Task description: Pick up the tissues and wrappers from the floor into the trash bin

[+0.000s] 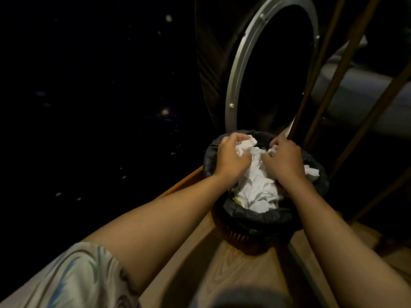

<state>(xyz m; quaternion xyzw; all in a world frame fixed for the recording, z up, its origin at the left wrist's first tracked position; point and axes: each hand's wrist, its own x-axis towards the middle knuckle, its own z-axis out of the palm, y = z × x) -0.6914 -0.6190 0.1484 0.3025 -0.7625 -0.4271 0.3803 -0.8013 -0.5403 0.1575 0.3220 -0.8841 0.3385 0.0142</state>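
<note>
Over the bin: both hands above the trash bin (pixel 264 216), arms reaching fwd from bottom of frame.
Left hand (pixel 231 155): fingers curled round a crumpled white tissue (pixel 312 145) wad, held just above bin's far-left rim.
Right hand (pixel 284 158): fingers curled, pinching a small bit of white tissue at the fingertips; sits over bin's far-right side.
Tissues in bin (pixel 258 187): big heap of crumpled white paper fills the opening, between and below the two hands; one piece lies vs. the right rim, just beside right wrist.
Bin: small round basket w/ dark liner bag folded over rim; stands on wood-grain floor (pixel 240 270). Yellowish scrap shows at inner left edge under the tissues, can't tell what it is.
Behind bin: large dark round thing w/ silver metal ring (pixel 235 85), bolts along it, upright, close to bin's far rim.
Right side: brown wooden rails (pixel 333 85) slanting up; pale surface behind them, blurred.
Left side: very dark, only faint specks visible.
Sleeve (pixel 84 278): pale patterned fabric on left upper arm, bottom-left corner.
</note>
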